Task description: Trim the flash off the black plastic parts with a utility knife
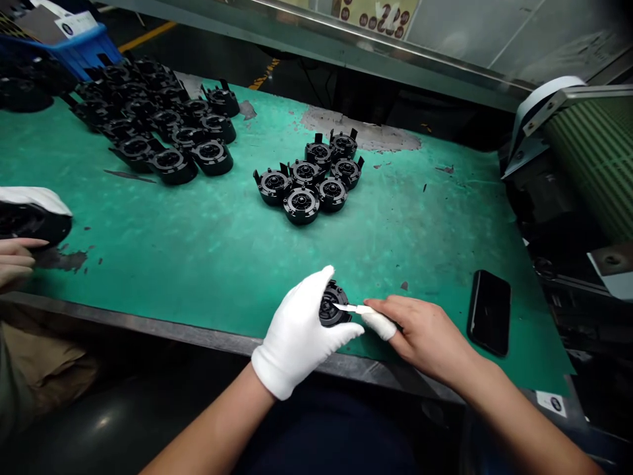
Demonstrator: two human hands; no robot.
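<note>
My left hand (301,330), in a white glove, grips a round black plastic part (330,305) near the front edge of the green table. The part's ringed face is turned up toward me. My right hand (420,330) is bare apart from a white cover on the thumb. Pinched in its fingers is a small craft knife (352,308) with a pointed metal blade. The blade's tip lies over the face of the black part; whether it touches I cannot tell. Part of the black piece is hidden behind the glove.
Several similar black parts (301,203) stand grouped mid-table, and a larger cluster (168,161) sits back left. A phone (489,313) lies at right, near a green conveyor belt (593,145). At far left, another person's hands (17,260) hold a black part. Behind is a blue bin (89,49).
</note>
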